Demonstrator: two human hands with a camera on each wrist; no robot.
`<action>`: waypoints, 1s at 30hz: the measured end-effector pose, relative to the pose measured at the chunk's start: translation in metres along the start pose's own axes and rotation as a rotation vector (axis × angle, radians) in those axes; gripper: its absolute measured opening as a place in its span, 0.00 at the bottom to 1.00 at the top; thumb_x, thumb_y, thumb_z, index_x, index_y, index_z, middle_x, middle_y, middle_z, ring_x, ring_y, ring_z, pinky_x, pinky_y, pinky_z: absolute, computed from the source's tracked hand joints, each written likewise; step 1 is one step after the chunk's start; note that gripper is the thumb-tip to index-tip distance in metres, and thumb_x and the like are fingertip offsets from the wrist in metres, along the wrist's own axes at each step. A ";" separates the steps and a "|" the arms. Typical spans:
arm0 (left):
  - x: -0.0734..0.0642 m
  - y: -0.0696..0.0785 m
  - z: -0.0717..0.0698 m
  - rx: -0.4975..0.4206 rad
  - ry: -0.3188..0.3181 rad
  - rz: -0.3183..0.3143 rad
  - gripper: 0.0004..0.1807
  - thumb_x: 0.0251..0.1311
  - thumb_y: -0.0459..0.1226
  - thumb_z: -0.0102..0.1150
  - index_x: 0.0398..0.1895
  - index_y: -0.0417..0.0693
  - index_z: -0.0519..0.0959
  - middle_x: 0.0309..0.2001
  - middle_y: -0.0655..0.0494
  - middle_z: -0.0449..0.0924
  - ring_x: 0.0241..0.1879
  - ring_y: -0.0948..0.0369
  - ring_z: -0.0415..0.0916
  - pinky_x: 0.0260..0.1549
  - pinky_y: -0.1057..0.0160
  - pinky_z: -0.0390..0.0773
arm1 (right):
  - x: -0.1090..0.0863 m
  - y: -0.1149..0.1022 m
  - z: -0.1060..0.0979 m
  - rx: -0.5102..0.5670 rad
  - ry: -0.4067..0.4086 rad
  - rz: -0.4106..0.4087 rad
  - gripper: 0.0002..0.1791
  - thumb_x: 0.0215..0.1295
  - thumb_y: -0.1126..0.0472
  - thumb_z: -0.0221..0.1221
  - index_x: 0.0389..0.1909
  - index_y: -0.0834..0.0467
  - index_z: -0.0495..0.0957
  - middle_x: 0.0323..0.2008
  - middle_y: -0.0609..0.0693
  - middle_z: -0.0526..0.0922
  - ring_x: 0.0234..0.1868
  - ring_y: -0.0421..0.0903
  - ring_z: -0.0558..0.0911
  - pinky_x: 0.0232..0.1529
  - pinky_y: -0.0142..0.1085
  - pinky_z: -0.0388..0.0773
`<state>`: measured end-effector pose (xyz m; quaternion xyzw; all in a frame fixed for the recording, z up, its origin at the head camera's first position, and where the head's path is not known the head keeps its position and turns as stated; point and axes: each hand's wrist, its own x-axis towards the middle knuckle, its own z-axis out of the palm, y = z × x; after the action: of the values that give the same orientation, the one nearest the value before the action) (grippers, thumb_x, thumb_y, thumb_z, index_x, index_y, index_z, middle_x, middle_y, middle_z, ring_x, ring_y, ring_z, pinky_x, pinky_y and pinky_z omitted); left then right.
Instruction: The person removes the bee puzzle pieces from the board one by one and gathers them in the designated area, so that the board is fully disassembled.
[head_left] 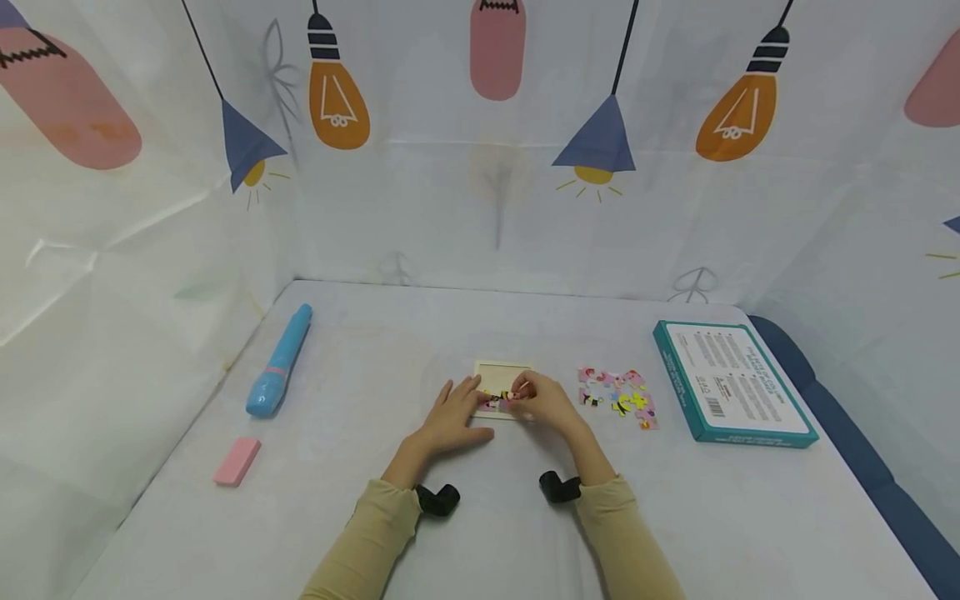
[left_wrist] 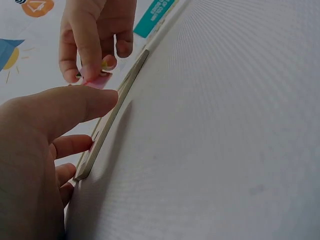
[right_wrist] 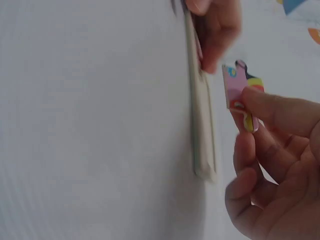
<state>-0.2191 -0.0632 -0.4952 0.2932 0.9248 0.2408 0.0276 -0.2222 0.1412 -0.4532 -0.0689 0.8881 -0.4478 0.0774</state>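
Observation:
A pale wooden puzzle tray (head_left: 498, 375) lies in front of me, with several pink and yellow pieces fitted along its near side. My left hand (head_left: 450, 418) rests at the tray's left with fairly straight fingers, its fingertips on the near-left part. Between thumb and fingers, my right hand (head_left: 549, 407) pinches a puzzle piece (right_wrist: 234, 86), pink with yellow and red print. In the right wrist view that piece is held up beside the tray's edge. Loose puzzle pieces (head_left: 645, 414) lie in a group right of the right hand.
A teal and white box (head_left: 738, 379) lies at the right of the white table (head_left: 480, 533). On the left are a blue wand-shaped object (head_left: 283, 358) and a pink block (head_left: 237, 462). A printed white sheet (head_left: 450, 208) hangs behind the table.

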 end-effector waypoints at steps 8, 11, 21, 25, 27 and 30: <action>0.000 0.000 -0.001 0.009 0.005 0.002 0.33 0.51 0.54 0.56 0.56 0.43 0.69 0.69 0.44 0.54 0.70 0.51 0.48 0.67 0.49 0.37 | -0.008 0.022 -0.045 0.134 -0.011 0.163 0.13 0.58 0.64 0.61 0.42 0.62 0.73 0.37 0.56 0.79 0.33 0.47 0.75 0.32 0.35 0.71; 0.000 0.000 0.000 0.012 0.006 0.003 0.32 0.51 0.54 0.56 0.55 0.44 0.69 0.69 0.45 0.54 0.70 0.51 0.48 0.68 0.49 0.37 | -0.016 0.034 -0.062 0.138 -0.009 0.211 0.14 0.58 0.63 0.60 0.43 0.64 0.72 0.37 0.56 0.80 0.33 0.47 0.76 0.34 0.36 0.72; -0.003 0.002 0.001 -0.004 -0.004 0.004 0.32 0.52 0.52 0.57 0.56 0.43 0.69 0.69 0.44 0.53 0.70 0.50 0.47 0.68 0.49 0.37 | -0.047 0.077 -0.103 0.002 -0.011 0.313 0.15 0.56 0.65 0.59 0.41 0.70 0.74 0.27 0.49 0.74 0.25 0.42 0.70 0.26 0.33 0.68; -0.002 0.002 0.001 -0.009 0.002 0.008 0.32 0.52 0.52 0.57 0.56 0.42 0.69 0.69 0.44 0.53 0.70 0.50 0.47 0.68 0.49 0.37 | -0.054 0.079 -0.111 -0.018 0.013 0.373 0.17 0.56 0.66 0.59 0.44 0.71 0.73 0.30 0.53 0.75 0.28 0.45 0.71 0.28 0.33 0.69; -0.002 0.002 0.001 -0.013 0.007 0.010 0.32 0.52 0.52 0.57 0.56 0.42 0.69 0.69 0.44 0.54 0.70 0.50 0.47 0.68 0.49 0.37 | -0.056 0.078 -0.113 -0.014 0.025 0.402 0.17 0.57 0.66 0.58 0.46 0.71 0.72 0.32 0.55 0.75 0.30 0.45 0.72 0.29 0.33 0.70; -0.002 0.002 0.000 -0.009 0.005 0.010 0.32 0.52 0.52 0.57 0.56 0.42 0.69 0.69 0.44 0.54 0.70 0.50 0.47 0.68 0.49 0.37 | -0.058 0.077 -0.115 -0.015 0.039 0.425 0.17 0.57 0.66 0.58 0.46 0.71 0.73 0.35 0.56 0.76 0.32 0.46 0.72 0.30 0.32 0.70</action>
<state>-0.2162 -0.0628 -0.4948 0.2968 0.9224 0.2459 0.0253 -0.1929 0.2875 -0.4431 0.1278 0.8873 -0.4160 0.1525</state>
